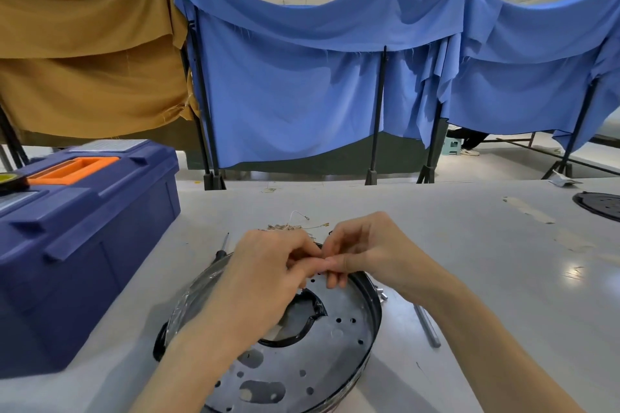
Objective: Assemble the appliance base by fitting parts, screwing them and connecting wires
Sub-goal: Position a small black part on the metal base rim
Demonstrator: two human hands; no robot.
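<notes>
Appliance base (335, 329), left hand (268, 265) and right hand (365, 251) meeting over its far rim, both pinching a small hidden piece, wires (295, 227) beyond.

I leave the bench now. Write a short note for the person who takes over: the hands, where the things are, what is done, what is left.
Left hand and right hand: the fingers of both pinch a small piece, hidden between them, above the far rim of the round base.
Loose wires lie on the table just behind the base. The screwdriver is to its left, near the toolbox.
Done: cannot tell.
Left: probably connecting the wires, then screwing.
</notes>
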